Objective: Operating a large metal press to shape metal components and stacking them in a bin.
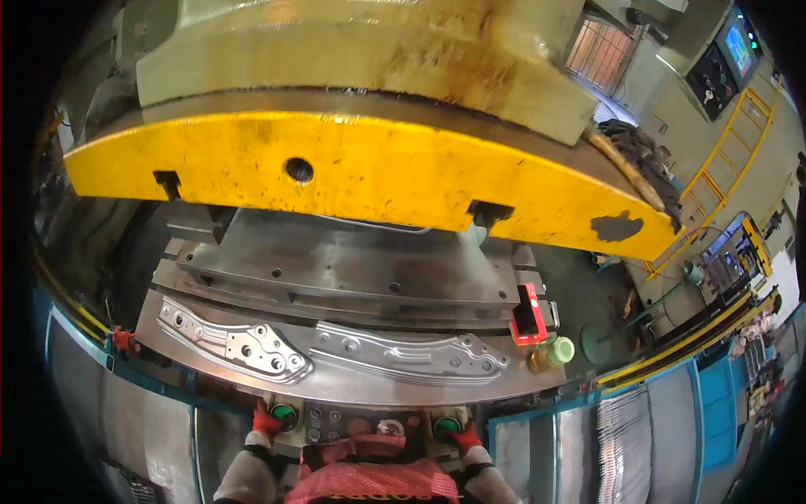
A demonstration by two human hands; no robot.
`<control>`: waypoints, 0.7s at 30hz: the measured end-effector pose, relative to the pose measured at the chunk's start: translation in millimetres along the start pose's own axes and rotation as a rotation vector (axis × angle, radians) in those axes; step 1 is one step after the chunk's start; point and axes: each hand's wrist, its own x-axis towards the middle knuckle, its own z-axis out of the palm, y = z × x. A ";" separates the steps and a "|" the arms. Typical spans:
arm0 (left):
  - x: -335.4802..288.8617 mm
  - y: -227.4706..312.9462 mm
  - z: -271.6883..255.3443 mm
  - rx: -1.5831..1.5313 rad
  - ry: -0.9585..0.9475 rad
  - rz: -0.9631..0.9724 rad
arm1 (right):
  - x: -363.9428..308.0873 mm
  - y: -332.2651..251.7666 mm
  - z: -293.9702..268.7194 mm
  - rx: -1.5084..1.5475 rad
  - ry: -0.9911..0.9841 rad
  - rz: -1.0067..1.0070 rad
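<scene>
My left hand [266, 419], in a red glove, rests at the outer side of a round green push button [285, 416]. One finger points upward there, and the hand looks open with nothing in it. At the other end of the control panel [359, 423], my right hand [467, 438], also red-gloved, lies against a second green button [447, 427]. Its fingers reach toward the button and look stretched out, partly hidden. Beyond the panel, two stamped metal parts lie on the press bed: a shorter left one [238, 343] and a longer right one [410, 354].
A yellow press ram [378, 172] hangs above the steel lower die [336, 262]. On the bed's right end are a red-framed dark device [526, 316] and a green-lidded jar [560, 350]. Blue-framed bins [655, 428] flank the panel. A yellow ladder [729, 160] stands far right.
</scene>
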 end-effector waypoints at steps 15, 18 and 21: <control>-56.0 73.1 -41.2 0.267 0.533 0.189 | -41.4 -130.4 -71.7 0.524 0.599 -0.045; -76.9 165.5 -89.0 0.471 0.899 0.417 | -60.2 -240.5 -116.6 0.337 0.729 -0.314; -73.7 261.9 -108.0 0.472 0.832 0.711 | -46.9 -295.8 -120.7 -0.022 0.345 -0.592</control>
